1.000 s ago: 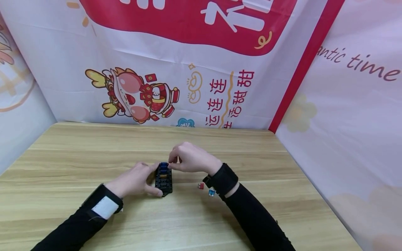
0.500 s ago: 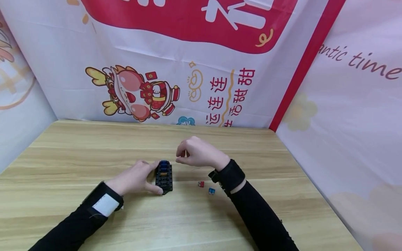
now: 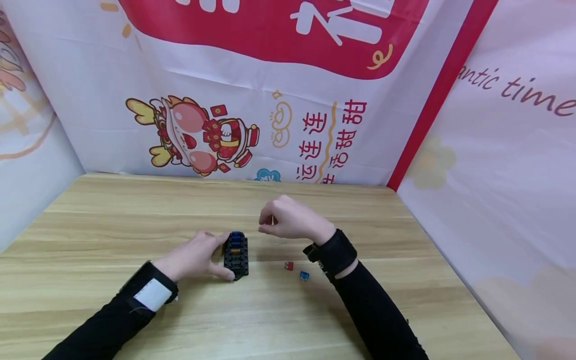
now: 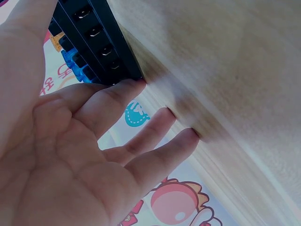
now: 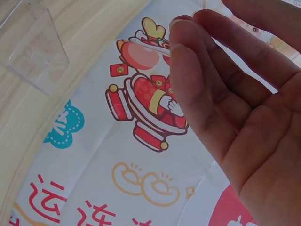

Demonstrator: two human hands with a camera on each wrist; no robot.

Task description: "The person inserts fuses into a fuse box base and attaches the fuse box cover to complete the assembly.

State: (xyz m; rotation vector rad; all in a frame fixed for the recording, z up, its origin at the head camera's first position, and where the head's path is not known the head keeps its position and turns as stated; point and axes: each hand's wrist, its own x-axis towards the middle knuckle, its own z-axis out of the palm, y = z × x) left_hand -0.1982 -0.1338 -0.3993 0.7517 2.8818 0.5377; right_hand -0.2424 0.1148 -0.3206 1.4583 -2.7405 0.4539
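Observation:
A long black toy-brick piece (image 3: 236, 260) lies on the table, with blue bricks (image 3: 236, 235) at its far end and an orange brick (image 3: 236, 251) behind them. My left hand (image 3: 198, 257) grips it from the left side, thumb at the near end and index finger at the far end. In the left wrist view the other fingertips (image 4: 190, 134) rest on the tabletop. My right hand (image 3: 292, 218) hovers to the right of the piece, its fingers loosely bent and thumb close to the index fingertip. Nothing shows between them in the right wrist view.
A small red brick (image 3: 289, 266) and a small blue brick (image 3: 304, 275) lie right of the black piece. A clear plastic piece (image 5: 37, 49) sits on the table in the right wrist view. A printed cloth (image 3: 202, 65) hangs behind the table (image 3: 148, 200).
My right hand has drawn away from the far end of the black piece, up and to the right. The left hand keeps its grip in the same place.

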